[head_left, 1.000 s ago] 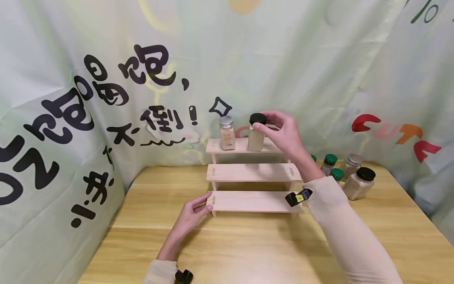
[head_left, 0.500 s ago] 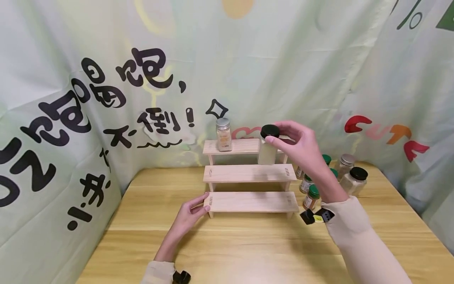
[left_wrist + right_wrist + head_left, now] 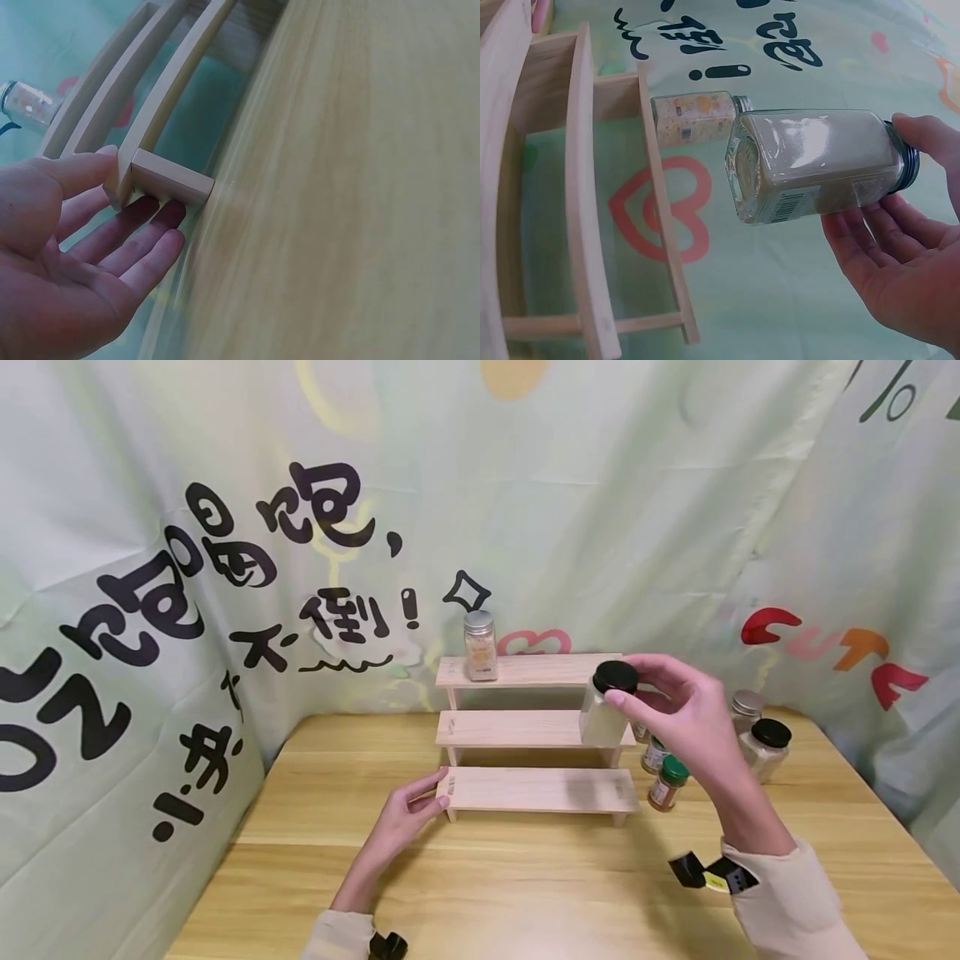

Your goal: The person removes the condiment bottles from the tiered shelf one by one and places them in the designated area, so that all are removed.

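Note:
My right hand (image 3: pixel 690 718) grips a glass spice jar (image 3: pixel 602 720) by its black lid, thumb in front and fingers behind. The jar is held up in front of the right end of the wooden tiered rack's (image 3: pixel 525 789) middle step; in the right wrist view the jar (image 3: pixel 817 161) shows pale powder and a barcode label. My left hand (image 3: pixel 405 814) holds the left end of the lowest step. In the left wrist view, that hand's (image 3: pixel 90 255) thumb lies on the step's edge and its fingers reach by the leg. A silver-lidded jar (image 3: pixel 481 652) stands on the top step, left side.
Right of the rack stand several jars: green-lidded ones (image 3: pixel 667 787), partly behind my right arm, a black-lidded one (image 3: pixel 767 747) and a silver-lidded one (image 3: pixel 746 708). A printed curtain (image 3: pixel 637 527) hangs behind the wooden table (image 3: pixel 525 885).
My right hand has lifted the black-lidded jar off the top step and brought it right, down and nearer. The left hand stays on the rack's left end.

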Tool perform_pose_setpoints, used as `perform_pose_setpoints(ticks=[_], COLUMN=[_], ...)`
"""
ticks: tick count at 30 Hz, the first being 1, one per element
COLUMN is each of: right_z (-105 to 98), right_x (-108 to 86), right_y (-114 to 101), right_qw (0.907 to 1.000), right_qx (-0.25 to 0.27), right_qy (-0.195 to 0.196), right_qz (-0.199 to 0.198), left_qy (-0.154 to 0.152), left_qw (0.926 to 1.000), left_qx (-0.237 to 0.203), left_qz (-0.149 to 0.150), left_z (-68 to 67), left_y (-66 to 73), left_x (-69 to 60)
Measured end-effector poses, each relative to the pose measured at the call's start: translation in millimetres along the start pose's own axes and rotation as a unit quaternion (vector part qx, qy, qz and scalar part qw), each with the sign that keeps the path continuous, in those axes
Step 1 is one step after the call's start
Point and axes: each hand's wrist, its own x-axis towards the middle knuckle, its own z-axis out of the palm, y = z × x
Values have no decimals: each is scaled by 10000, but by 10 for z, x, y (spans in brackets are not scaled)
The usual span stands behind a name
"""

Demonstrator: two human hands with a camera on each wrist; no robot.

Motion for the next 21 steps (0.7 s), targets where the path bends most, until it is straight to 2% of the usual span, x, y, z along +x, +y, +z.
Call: perform_pose_setpoints(ticks=[5, 9, 13, 17, 21], right_z=[-92, -177, -249, -325, -397], right_x=[-168, -288, -382, -465, -534], right_y=[82, 157, 224, 291, 383], right_qw=[10000, 9991, 9982, 9988, 9975], right_qx=[26, 396, 547, 339, 499], right_qy=[62, 162, 244, 354, 456], right_qz=[47, -29, -24, 93, 204], left_qy=[31, 7, 6, 9, 17], left_qw=[10000, 10000, 10000, 10000, 10000], left_qx=[-10, -34, -35, -19, -70], left_qz=[1, 27, 61, 60, -18], left_z=[-5, -2, 0, 0, -7], left_y=[-10, -2, -3, -17, -24], left_x=[0, 3, 8, 17, 13])
